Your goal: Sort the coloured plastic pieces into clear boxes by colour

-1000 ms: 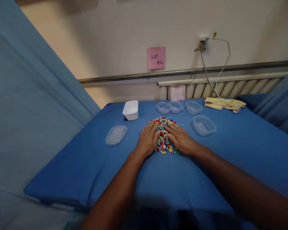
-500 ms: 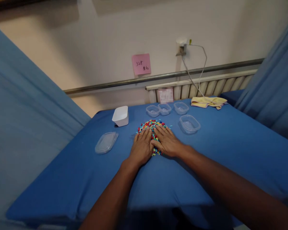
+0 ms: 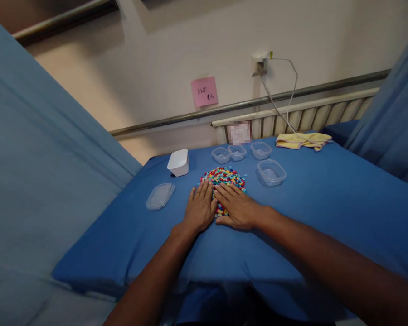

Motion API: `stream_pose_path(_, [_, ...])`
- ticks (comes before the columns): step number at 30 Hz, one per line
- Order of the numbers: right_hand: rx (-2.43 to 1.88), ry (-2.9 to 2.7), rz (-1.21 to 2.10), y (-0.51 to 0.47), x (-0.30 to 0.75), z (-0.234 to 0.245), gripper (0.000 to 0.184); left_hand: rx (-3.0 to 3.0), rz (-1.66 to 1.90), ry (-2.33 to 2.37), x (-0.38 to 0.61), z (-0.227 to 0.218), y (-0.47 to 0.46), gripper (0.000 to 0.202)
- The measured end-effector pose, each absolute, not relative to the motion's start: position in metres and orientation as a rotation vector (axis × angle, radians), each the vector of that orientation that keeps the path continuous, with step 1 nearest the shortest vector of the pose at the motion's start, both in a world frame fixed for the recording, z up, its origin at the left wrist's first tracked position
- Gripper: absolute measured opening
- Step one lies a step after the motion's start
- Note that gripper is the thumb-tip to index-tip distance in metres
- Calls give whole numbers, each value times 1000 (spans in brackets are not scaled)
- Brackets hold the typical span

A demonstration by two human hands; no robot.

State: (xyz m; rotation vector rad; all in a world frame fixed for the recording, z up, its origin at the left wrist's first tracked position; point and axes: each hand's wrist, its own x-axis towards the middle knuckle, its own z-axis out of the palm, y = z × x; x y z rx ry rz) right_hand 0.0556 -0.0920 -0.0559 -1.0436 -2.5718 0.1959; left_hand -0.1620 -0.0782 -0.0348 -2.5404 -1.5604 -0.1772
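A spread of small multicoloured pieces point(image 3: 226, 174), in red, yellow, blue, turquoise and white, lies in the middle of the blue-covered table point(image 3: 313, 231). They are too small for me to tell their exact kind. My left hand point(image 3: 200, 206) rests palm down on the near left part of the pieces, fingers stretched forward. Flat on their near right part lies my right hand point(image 3: 236, 206), its fingers pointing up and left and its thumb apart. Some pieces show in the gap between the hands; those under the palms are hidden.
Behind the pieces stand clear plastic tubs point(image 3: 272, 172), several in all. A white tub point(image 3: 178, 163) is at the back left, with clear lids point(image 3: 160, 196) nearer me. A yellow cloth point(image 3: 302, 141) lies at the back right under a cable point(image 3: 275, 105). Blue curtains point(image 3: 37, 149) flank the table.
My hands have drawn back slightly toward me over the pieces, uncovering more of the far part. My right thumb has moved nearer to me. The view has shifted a little.
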Motion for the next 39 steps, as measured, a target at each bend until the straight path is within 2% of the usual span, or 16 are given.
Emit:
stream_pose_path(7, [-967,-2603,207,-96,55,-58,108,-2643,-115,-1553,-169,-39,-89,68])
stream_pose_path(13, [-1039,-2557,270,-91,61,-56,105,-2638,-29,-1637,-158,-32,-82,68])
stream_pose_path(17, [-1164,-2429,283,-82,74,-55,100,-2563,-184,-1687,-157,-26,-88,69])
stream_pose_path(21, [-1339,-2440,371,-82,81,-63,107,-2577,-307,-1754,-168,-24,-96,68])
stream_pose_path(23, [-1347,-2430,374,-85,84,-67,105,-2588,-418,-1744,-174,-22,-99,65])
stream_pose_path(27, [-1272,-2231,325,-89,90,-60,82,-2593,-744,-1554,-175,-15,-106,52])
stream_pose_path(31, [-1157,-1878,436,-93,87,-39,60,-2732,-783,-1344,-144,-14,-125,59])
stream_pose_path(35, [-1118,-1821,638,-101,74,-32,65,-3187,-649,-611,-99,-22,-145,57])
stream_pose_path(37, [-1140,-1764,781,-101,72,-34,70,-3272,-763,-526,-88,-21,-141,63])
stream_pose_path(39, [-1167,-1662,888,-98,74,-35,74,-3327,-1002,-717,-92,-17,-126,70])
